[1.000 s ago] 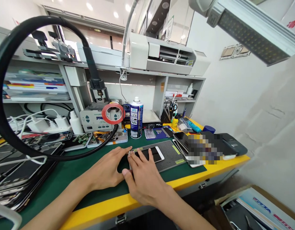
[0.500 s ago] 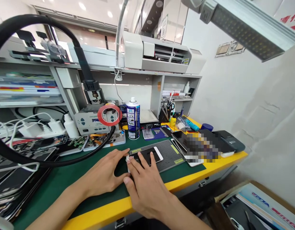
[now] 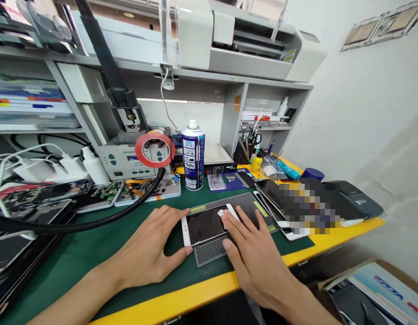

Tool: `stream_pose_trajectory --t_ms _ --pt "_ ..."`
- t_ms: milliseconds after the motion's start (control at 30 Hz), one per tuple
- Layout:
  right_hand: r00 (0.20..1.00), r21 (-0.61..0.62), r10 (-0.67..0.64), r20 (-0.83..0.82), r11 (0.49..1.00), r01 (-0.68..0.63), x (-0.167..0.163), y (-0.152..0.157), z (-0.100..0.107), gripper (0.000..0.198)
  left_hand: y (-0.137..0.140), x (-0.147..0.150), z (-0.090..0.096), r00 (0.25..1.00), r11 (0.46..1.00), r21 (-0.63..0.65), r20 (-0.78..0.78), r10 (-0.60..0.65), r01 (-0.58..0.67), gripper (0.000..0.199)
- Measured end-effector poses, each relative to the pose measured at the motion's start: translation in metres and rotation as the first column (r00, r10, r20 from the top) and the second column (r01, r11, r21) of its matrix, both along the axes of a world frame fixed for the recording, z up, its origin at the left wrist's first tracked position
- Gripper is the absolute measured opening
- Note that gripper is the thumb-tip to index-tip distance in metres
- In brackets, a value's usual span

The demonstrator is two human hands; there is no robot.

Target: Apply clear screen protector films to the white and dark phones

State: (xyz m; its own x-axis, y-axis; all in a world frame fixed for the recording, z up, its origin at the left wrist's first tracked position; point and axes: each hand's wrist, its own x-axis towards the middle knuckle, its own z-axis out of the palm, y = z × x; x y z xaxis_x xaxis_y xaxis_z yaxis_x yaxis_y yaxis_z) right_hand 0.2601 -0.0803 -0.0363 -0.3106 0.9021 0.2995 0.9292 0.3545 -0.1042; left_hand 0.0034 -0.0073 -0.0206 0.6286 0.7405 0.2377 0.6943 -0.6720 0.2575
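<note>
A white smartphone with a dark screen lies face up on a grey perforated mat. My left hand spans the phone's left end, thumb at the near corner and fingertips at the far corner, steadying it. Under the fingertips of my right hand is a small white wipe, pressed on the screen near the phone's right end. The right fingers are stretched out and the thumb is held apart, close to the phone's near edge.
Behind the mat stand a blue spray can and a red tape roll. A black hose curves across the left side. More phones lie to the right, and stacked screens at left. The yellow bench edge runs in front.
My right hand has slid the white wipe from the phone's left end to its right end. My left hand stays at the left end. The head view has tilted down and come closer.
</note>
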Motion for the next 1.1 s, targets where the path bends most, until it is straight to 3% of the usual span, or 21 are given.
stream_pose_trajectory --t_ms 233,433,667,900,1100 --pt "0.993 0.055 -0.001 0.116 0.998 -0.005 0.019 -0.008 -0.012 0.059 0.005 -0.004 -0.007 1.0 1.0 -0.005 -0.017 -0.016 0.016 0.068" --pt "0.986 0.159 0.0 0.165 0.987 -0.027 0.015 -0.01 -0.015 0.06 0.008 -0.006 -0.011 0.999 0.999 0.031 0.034 -0.035 0.034 0.065" --pt "0.979 0.202 0.061 0.196 0.974 -0.101 -0.015 -0.007 -0.015 0.058 0.007 -0.005 -0.007 0.994 0.998 0.016 0.091 -0.065 0.064 0.062" --pt "0.997 0.236 0.066 0.046 0.969 -0.075 -0.065 -0.006 -0.029 0.051 0.008 -0.009 -0.01 0.993 0.996 0.037 0.078 -0.089 0.086 0.067" --pt "0.994 0.162 0.106 -0.029 0.982 -0.1 -0.087 -0.007 -0.026 0.054 0.007 -0.011 -0.007 0.986 0.987 0.075 0.075 -0.151 0.145 0.073"
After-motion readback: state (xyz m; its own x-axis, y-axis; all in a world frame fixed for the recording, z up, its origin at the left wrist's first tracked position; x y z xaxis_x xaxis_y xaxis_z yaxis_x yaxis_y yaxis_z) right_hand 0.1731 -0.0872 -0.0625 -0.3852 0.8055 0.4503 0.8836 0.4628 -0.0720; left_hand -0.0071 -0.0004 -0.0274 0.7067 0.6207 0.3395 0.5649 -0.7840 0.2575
